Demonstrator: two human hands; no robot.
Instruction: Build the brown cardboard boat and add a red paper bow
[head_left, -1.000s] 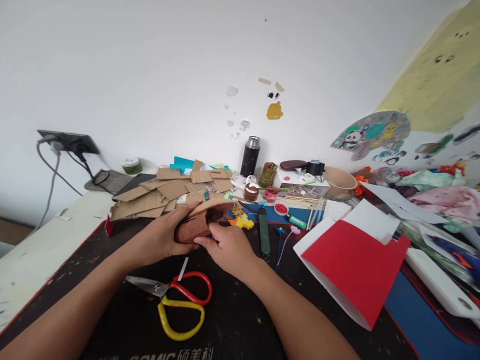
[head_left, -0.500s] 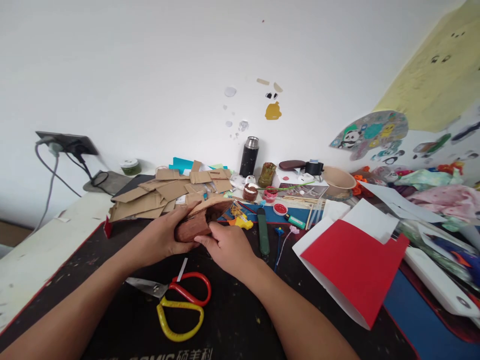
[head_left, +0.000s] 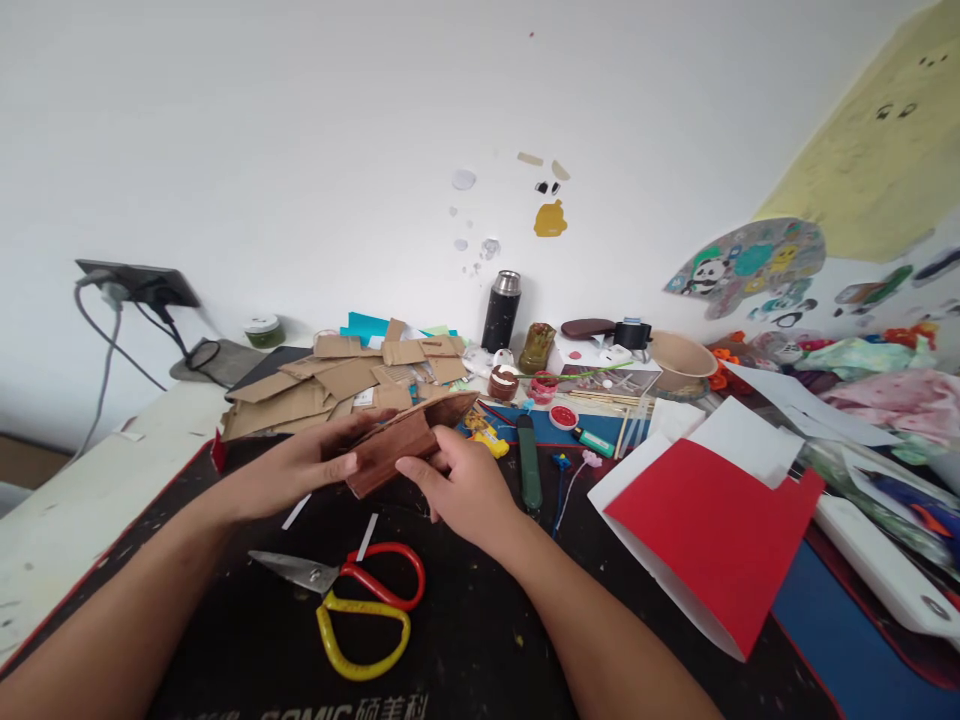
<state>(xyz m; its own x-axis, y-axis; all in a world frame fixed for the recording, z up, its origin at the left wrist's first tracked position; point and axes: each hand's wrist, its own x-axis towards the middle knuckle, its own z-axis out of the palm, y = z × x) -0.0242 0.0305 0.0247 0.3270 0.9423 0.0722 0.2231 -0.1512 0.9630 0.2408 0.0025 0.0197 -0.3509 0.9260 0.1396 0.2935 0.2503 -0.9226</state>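
A reddish-brown painted cardboard piece [head_left: 391,456] is held between both hands above the dark mat, tilted, with a bare cardboard edge along its top. My left hand [head_left: 319,455] grips its left end, thumb on the front face and fingers behind. My right hand [head_left: 461,480] pinches the right end, thumb in front and the other fingers partly hidden. Below lie scissors [head_left: 322,577] with one red and one yellow handle, blades pointing left. Two thin white strips rest near them, one by the red handle [head_left: 366,537] and one under my left hand [head_left: 296,512].
Cardboard scraps [head_left: 349,378] are piled behind my left hand. A black flask [head_left: 502,312], a brown jar [head_left: 503,381] and a red dish [head_left: 562,417] stand farther back. A green cutter [head_left: 529,465] and folded red paper [head_left: 712,530] lie to the right.
The brown piece has turned, showing more of its flat front face. My left thumb has moved from beneath it onto that face. A second white strip has come into view below my left hand.
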